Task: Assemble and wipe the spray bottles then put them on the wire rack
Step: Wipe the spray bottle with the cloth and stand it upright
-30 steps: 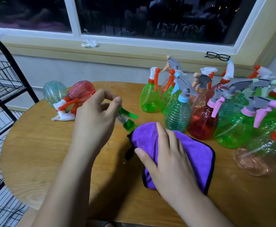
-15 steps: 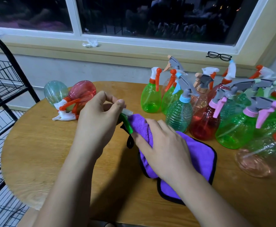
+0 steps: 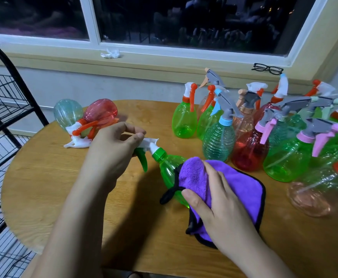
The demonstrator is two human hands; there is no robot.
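Round wooden surface (image 3: 43,177) under a dark window, night outside. Centre of frame: the green spray bottle (image 3: 169,169) lies on its side, neck pointing to the upper left and base hidden under the purple cloth (image 3: 238,189). My left hand (image 3: 112,151) pinches the white spray head (image 3: 150,142) between thumb and fingertips, with the green trigger (image 3: 142,159) hanging below. My right hand (image 3: 220,199) is curled over the cloth, thumb on the near side, clamping it onto the bottle's body. Step, as I judge it: wiping, with the head already on. To do it well I should hold the head firmly so the bottle can't roll, turn it with the left hand while the cloth sweeps from collar to base, and reach the bare shoulder by the green collar. Go light, since thin plastic probably dents, and keep off the trigger. The right wrist needs watching because the cluster of standing bottles (image 3: 264,137) sits just beside the cloth at right of frame and would tip easily. Two more bottles (image 3: 96,115) lie at upper left of the surface, touching each other. The wire rack (image 3: 3,109) is at the left edge, well apart, so this bottle goes there once wiped. Writing: none readable, with no brand or label on any bottle, the cloth or the rack.
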